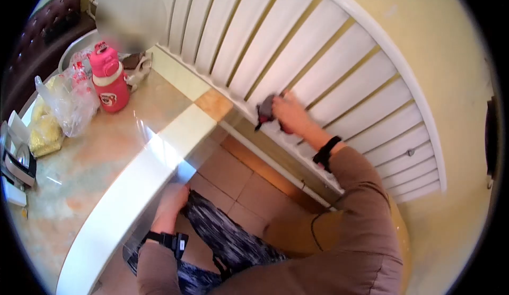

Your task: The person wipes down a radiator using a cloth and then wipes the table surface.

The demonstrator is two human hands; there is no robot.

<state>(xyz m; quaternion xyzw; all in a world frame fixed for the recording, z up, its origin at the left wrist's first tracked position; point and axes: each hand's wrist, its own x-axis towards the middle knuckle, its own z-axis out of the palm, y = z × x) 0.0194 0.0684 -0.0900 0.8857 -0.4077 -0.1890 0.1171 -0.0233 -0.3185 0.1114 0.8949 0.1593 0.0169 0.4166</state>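
My right hand is closed around a dark grey cloth with a bit of red. It presses the cloth against the lower part of a white slatted panel on the wall. My left hand is low beside the table's white edge, close to my knee in patterned trousers. Its fingers are mostly hidden, so whether it grips anything does not show. Both wrists wear black bands.
On the marble-patterned table stand a pink bottle, a clear plastic bag, a yellow package and a metal basin. Behind is a dark tufted seat. Tiled floor shows between table and wall.
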